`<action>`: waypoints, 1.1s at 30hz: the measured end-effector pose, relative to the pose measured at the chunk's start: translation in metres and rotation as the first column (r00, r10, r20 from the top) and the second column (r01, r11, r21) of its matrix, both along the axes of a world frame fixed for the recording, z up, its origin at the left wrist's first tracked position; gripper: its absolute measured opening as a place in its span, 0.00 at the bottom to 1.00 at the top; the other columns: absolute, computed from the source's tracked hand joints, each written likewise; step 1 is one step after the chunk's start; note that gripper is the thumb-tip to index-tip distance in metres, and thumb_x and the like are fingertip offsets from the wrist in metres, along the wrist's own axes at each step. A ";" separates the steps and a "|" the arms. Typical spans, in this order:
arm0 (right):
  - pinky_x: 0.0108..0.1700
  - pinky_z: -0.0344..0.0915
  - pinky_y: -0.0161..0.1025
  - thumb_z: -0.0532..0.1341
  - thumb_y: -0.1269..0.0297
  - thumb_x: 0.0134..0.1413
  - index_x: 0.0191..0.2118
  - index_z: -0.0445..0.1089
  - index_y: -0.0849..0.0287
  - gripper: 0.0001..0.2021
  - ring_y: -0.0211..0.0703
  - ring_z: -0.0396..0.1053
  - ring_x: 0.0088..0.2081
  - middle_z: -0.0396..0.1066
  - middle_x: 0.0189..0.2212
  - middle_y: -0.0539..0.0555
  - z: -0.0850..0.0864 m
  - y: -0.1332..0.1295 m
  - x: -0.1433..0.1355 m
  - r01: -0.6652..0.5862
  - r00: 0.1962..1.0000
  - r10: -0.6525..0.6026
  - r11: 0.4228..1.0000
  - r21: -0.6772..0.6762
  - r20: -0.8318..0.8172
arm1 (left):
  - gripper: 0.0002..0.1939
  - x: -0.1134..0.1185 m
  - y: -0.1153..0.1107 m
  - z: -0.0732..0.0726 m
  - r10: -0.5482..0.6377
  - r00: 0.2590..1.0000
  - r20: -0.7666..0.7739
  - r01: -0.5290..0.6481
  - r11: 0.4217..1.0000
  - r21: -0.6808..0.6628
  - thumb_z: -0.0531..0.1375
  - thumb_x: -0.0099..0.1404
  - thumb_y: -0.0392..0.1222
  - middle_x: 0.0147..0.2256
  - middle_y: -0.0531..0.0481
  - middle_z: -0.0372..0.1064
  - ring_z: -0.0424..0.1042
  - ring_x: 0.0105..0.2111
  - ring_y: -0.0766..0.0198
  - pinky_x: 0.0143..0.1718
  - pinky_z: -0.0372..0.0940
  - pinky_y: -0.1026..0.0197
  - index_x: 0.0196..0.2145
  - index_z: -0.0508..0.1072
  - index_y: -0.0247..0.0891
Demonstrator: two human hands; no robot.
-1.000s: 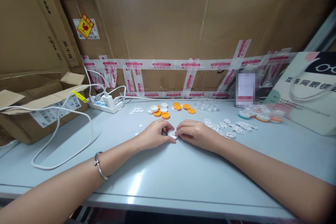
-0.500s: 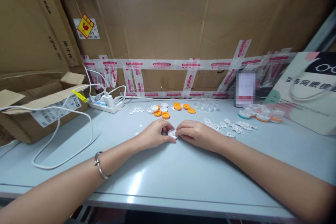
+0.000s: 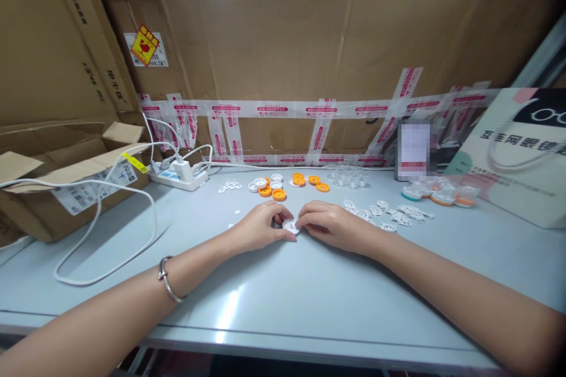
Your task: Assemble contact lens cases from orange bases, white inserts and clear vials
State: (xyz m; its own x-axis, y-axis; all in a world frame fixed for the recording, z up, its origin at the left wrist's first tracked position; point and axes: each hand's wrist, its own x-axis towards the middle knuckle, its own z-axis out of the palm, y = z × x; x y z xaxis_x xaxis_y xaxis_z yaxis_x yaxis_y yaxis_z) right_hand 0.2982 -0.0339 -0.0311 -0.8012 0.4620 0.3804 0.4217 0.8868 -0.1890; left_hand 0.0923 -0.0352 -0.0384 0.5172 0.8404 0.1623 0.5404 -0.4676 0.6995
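Near the middle of the table, a small round white plastic cap (image 3: 290,225) sits between my two hands. My left hand (image 3: 265,225) grips its left edge between thumb and fingers. On the other side, the fingertips of my right hand (image 3: 325,224) are bent together at the cap's right edge; whether they pinch a small part there is hidden. Behind the hands lie several orange caps (image 3: 279,194) and white caps (image 3: 276,185). Several flat white openwork pieces (image 3: 401,217) are spread right of my right hand. Small white discs (image 3: 230,185) lie at the back left.
Clear plastic cups (image 3: 347,177) stand at the back, and capped clear pieces (image 3: 442,193) are grouped at the right beside a paper bag (image 3: 517,159). On the left are a power strip (image 3: 179,177), a looping white cable (image 3: 154,230) and an open cardboard box (image 3: 66,200).
My right fingertips have shifted very slightly at the cap's right edge, so a little more of its inside shows. My left hand keeps its place.
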 end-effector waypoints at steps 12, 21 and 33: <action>0.42 0.66 0.41 0.54 0.73 0.54 0.36 0.71 0.58 0.09 0.43 0.69 0.39 0.73 0.34 0.55 0.008 0.007 0.004 0.188 0.946 -0.189 0.982 -0.028 -0.265 | 0.21 -0.007 0.001 0.003 0.006 1.000 0.013 -0.007 0.997 0.083 0.63 0.52 0.52 0.36 0.48 0.70 0.68 0.34 0.62 0.36 0.61 0.63 0.40 0.74 0.38; 0.44 0.66 0.43 0.54 0.73 0.53 0.36 0.71 0.57 0.09 0.44 0.70 0.40 0.74 0.34 0.54 0.013 0.003 -0.002 0.164 0.945 -0.160 0.986 -0.012 -0.285 | 0.15 -0.020 0.040 -0.009 0.187 0.952 -0.244 -0.028 0.843 0.537 0.53 0.62 0.32 0.42 0.43 0.65 0.65 0.43 0.54 0.45 0.59 0.51 0.45 0.72 0.40; 0.44 0.66 0.44 0.54 0.71 0.54 0.37 0.72 0.56 0.10 0.44 0.70 0.40 0.74 0.35 0.54 0.017 -0.004 0.002 0.209 0.905 -0.257 0.963 -0.170 -0.340 | 0.09 -0.020 0.026 0.031 -0.085 0.996 0.030 0.082 0.992 0.098 0.53 0.64 0.45 0.38 0.48 0.67 0.66 0.38 0.64 0.40 0.62 0.61 0.36 0.67 0.36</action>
